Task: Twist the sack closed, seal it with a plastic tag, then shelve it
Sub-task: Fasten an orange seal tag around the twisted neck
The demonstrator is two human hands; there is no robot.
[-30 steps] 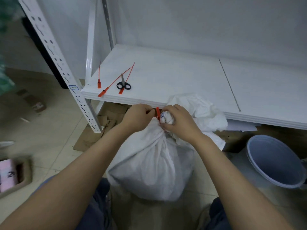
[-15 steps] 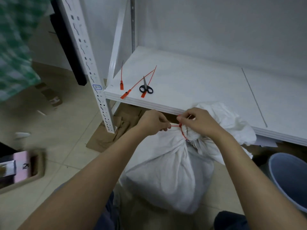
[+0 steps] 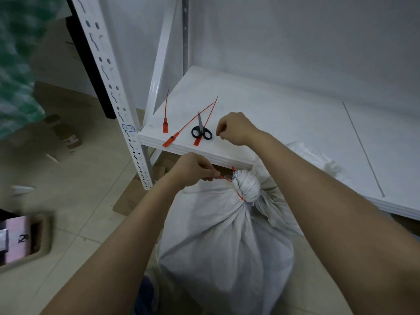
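The left hand (image 3: 193, 169) pinches the red tag (image 3: 238, 195) looped around the sack (image 3: 225, 242) neck; the right hand (image 3: 235, 130), loosely curled and empty, hovers beside the scissors (image 3: 201, 131) at the shelf (image 3: 284, 123) front edge.

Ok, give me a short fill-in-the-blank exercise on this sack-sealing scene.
1. The tag around the sack's neck is ____ in colour.
2. The scissors have ____ handles.
3. The ____ hand is above the shelf, near the scissors.
4. The left hand pinches the tag's ____.

Missing: red; black; right; tail
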